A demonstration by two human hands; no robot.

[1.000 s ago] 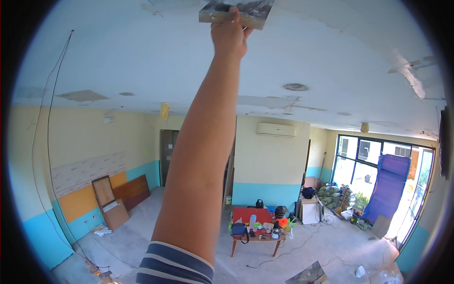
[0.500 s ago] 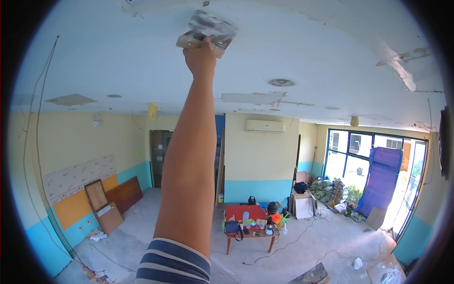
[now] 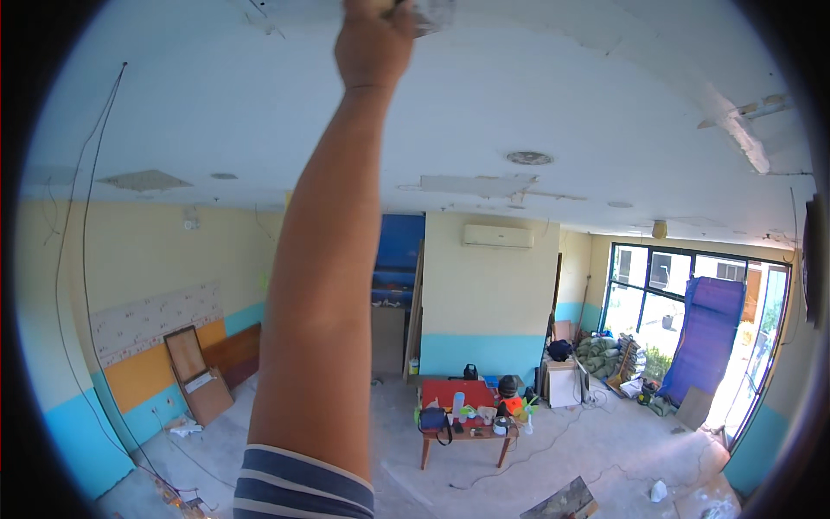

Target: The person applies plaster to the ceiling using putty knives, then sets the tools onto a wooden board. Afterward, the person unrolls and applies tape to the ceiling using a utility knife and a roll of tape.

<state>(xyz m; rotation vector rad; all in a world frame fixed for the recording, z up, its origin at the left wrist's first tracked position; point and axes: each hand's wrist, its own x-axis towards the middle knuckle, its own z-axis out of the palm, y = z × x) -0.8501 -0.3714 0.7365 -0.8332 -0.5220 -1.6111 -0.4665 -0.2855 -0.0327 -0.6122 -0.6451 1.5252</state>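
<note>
My left hand (image 3: pixel 372 48) is raised overhead at the top of the picture, closed round a wide putty knife (image 3: pixel 432 16). Its flat metal blade is smeared with white and lies close against the pale ceiling (image 3: pixel 458 95); whether it touches cannot be told. The upper edge cuts off much of the tool. A striped sleeve covers my upper arm. At the lower edge, right of the middle, a dark flat plate (image 3: pixel 562 502) with pale smears comes into view. What holds or carries it is hidden. My right hand does not show.
A red-topped table (image 3: pixel 443 391) with bottles and bags stands ahead. Cables (image 3: pixel 86 208) hang from the ceiling at left. Boards (image 3: pixel 206 394) lean on the left wall. Filled sacks (image 3: pixel 598 355) lie near the bright glazed doorway (image 3: pixel 761 346). Wires trail across the floor.
My left hand and the putty knife have moved up in the picture, and the blade is now partly out of view. The room has shifted slightly right, while the dark plate has shifted slightly left.
</note>
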